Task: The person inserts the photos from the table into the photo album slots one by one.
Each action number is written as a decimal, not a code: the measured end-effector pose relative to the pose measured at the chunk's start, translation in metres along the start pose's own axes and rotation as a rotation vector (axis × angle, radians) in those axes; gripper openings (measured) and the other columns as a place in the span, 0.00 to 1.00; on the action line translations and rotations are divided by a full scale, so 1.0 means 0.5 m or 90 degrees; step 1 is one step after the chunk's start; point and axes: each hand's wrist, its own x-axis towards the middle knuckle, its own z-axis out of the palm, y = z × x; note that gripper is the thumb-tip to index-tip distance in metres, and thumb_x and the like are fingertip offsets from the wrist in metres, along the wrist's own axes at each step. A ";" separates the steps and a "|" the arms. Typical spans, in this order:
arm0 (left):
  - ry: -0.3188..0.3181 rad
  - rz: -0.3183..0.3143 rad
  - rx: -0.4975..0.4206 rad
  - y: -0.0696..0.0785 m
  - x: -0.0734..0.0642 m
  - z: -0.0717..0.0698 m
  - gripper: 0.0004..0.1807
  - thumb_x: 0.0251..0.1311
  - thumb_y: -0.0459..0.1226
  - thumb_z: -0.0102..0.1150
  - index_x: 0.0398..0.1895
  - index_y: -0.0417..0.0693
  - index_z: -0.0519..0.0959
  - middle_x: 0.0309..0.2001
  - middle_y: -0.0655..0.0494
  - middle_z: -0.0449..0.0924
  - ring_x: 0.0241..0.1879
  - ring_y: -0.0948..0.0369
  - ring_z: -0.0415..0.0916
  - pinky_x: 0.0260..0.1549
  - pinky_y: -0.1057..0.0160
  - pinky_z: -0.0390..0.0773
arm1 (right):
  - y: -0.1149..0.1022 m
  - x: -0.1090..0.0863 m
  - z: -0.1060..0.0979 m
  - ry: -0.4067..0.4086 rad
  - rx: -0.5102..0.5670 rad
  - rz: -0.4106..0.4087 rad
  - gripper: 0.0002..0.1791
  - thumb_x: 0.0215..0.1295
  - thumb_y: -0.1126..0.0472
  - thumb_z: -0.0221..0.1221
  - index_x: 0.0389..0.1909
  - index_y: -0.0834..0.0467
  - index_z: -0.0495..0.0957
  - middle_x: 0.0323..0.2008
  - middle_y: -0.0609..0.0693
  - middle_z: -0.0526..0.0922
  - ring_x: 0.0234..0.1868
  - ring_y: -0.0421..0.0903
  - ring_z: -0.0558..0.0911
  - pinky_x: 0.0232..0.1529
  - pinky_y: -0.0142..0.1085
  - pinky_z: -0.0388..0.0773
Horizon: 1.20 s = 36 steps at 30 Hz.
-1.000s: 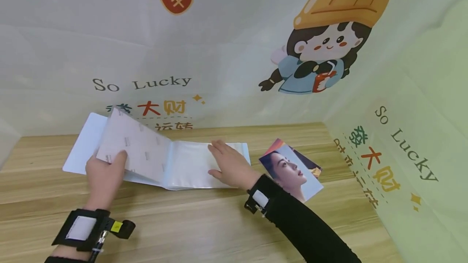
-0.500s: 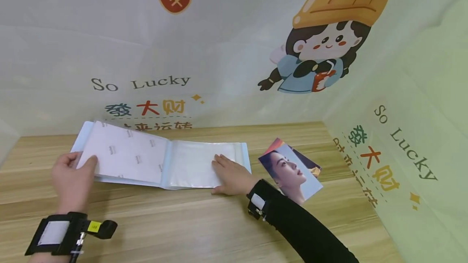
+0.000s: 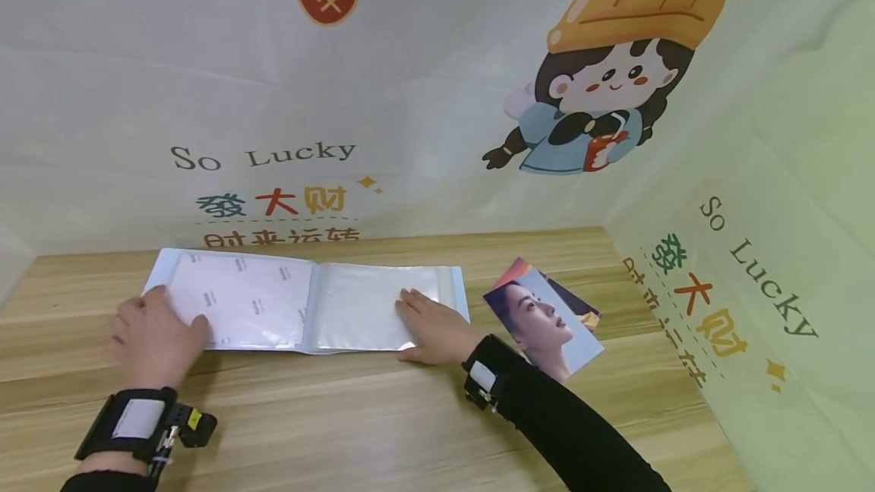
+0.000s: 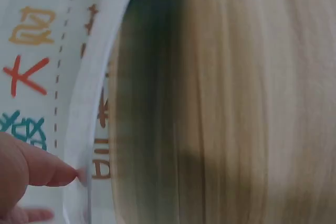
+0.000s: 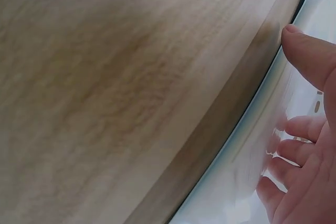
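Note:
A photo album with pale blue borders lies spread out on the wooden table. Its left page is white with small grey printed marks; clear sleeves cover the right page. At the album's lower left corner is my left hand, back upward, slightly blurred, its fingers loosely bent over the edge. The left wrist view has the thumb touching the album's border. My right hand rests on the right page with fingers extended; in the right wrist view its thumb lies along the near edge.
Right of the album, a photo print of a person's head lies over another, darker print. A printed backdrop rises behind the wooden table and along its right side.
The album's left leaf, raised at first in my left hand's grip, has come down flat. That hand went left, then slightly back right, loosening. My right hand settled lower on the right page.

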 end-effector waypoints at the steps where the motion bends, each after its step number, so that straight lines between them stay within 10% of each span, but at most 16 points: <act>1: 0.004 0.045 0.017 0.004 0.001 0.008 0.32 0.53 0.34 0.47 0.60 0.22 0.56 0.55 0.19 0.48 0.54 0.28 0.47 0.45 0.32 0.50 | 0.000 0.000 0.001 0.000 0.000 0.001 0.45 0.58 0.40 0.55 0.67 0.63 0.53 0.69 0.58 0.50 0.69 0.51 0.49 0.66 0.36 0.46; 4: -0.013 0.154 0.052 0.015 0.001 0.029 0.27 0.58 0.35 0.45 0.60 0.26 0.60 0.59 0.22 0.49 0.57 0.28 0.46 0.46 0.29 0.48 | -0.001 0.002 0.003 0.001 -0.003 0.000 0.45 0.58 0.39 0.55 0.67 0.63 0.53 0.69 0.58 0.50 0.69 0.51 0.49 0.66 0.36 0.46; 7: -0.050 0.182 0.088 0.015 0.001 0.044 0.32 0.61 0.45 0.47 0.58 0.26 0.62 0.58 0.23 0.51 0.56 0.29 0.47 0.47 0.29 0.48 | 0.000 0.003 0.004 0.004 -0.005 -0.005 0.45 0.59 0.39 0.55 0.68 0.63 0.53 0.69 0.58 0.50 0.69 0.51 0.49 0.66 0.36 0.46; 17: -0.179 0.103 0.129 -0.026 0.010 0.055 0.51 0.52 0.61 0.52 0.60 0.24 0.53 0.55 0.20 0.48 0.52 0.28 0.47 0.41 0.30 0.59 | 0.011 0.000 0.002 -0.008 0.001 -0.026 0.44 0.60 0.40 0.54 0.68 0.62 0.51 0.70 0.56 0.48 0.69 0.50 0.48 0.66 0.36 0.46; 24: -0.196 0.082 0.129 -0.029 0.013 0.059 0.53 0.51 0.64 0.52 0.62 0.25 0.52 0.59 0.19 0.44 0.56 0.26 0.43 0.44 0.28 0.55 | 0.058 -0.010 0.004 -0.008 0.035 -0.026 0.50 0.54 0.37 0.58 0.68 0.64 0.51 0.70 0.58 0.48 0.69 0.51 0.47 0.66 0.37 0.45; 36: -0.177 0.076 0.159 -0.030 0.014 0.069 0.55 0.46 0.65 0.55 0.60 0.26 0.55 0.52 0.23 0.51 0.49 0.30 0.50 0.39 0.30 0.58 | 0.247 -0.108 -0.037 -0.025 0.146 0.161 0.52 0.45 0.47 0.69 0.67 0.64 0.54 0.67 0.61 0.52 0.67 0.57 0.54 0.61 0.47 0.59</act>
